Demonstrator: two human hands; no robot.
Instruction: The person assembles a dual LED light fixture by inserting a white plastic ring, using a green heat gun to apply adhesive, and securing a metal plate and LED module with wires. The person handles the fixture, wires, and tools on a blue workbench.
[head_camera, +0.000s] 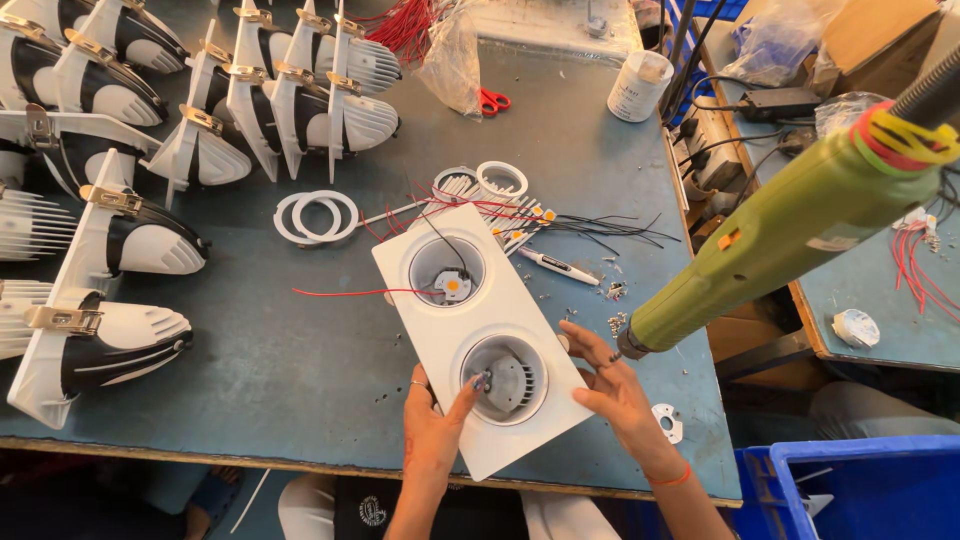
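Clearly the risk sits at the fingertips: the left hand (432, 432) rests on the near edge of the white twin-opening frame (480, 330), its forefinger stretched into the nearer round opening and touching the finned grey heat sink (508, 382) there, so it grips nothing and only steadies. The right hand (612, 385) lies against the frame's right edge with fingers loosely curled, seemingly pinching a small screw; whether it truly holds one I cannot tell. Just above that hand hangs the green electric screwdriver (800, 215), its tip nearly at the knuckles; if it swings or drops, it could strike the fingers or knock the frame askew. Beyond the left forefinger, the farther opening holds a small LED module (452, 284) with thin red wires (345, 292) trailing out; a shift of the frame could tug or pinch them. Loose screws (616, 322) beside the right hand could easily scatter, and the frame's near corner overhangs the blue table (280, 370) edge, so a careless push might tip it.
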